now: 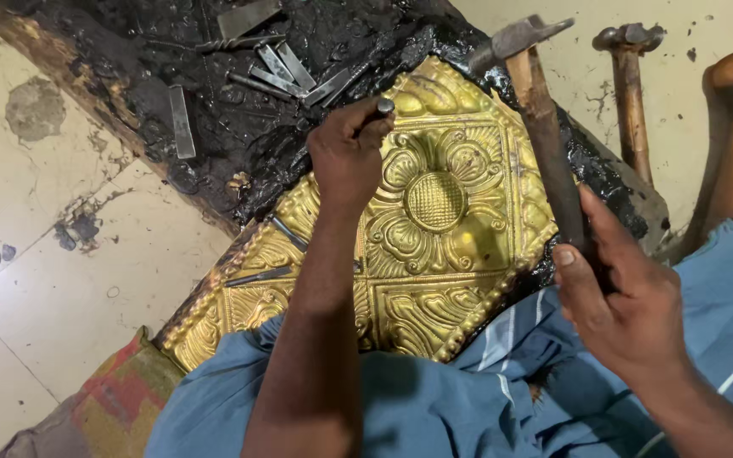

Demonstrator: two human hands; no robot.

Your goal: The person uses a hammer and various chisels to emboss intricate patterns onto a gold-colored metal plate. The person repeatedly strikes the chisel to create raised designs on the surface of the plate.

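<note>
A gold-coloured embossed metal sheet (460,246) with a flower pattern lies on a black pitch-covered board (239,136) in front of me. My left hand (348,153) grips a small steel punch (383,107), its tip pressed on the sheet's upper left part. My right hand (625,301) holds a hammer by its dark wooden handle (549,161). The hammer's metal head (515,38) is raised above the sheet's top edge.
Several loose steel punches (286,72) lie on the black board at the top, and two thin ones (260,276) rest on the sheet's left side. A second hammer (629,85) lies on the pale floor at the right. Blue cloth (434,399) covers my lap; a patterned cushion (116,403) sits lower left.
</note>
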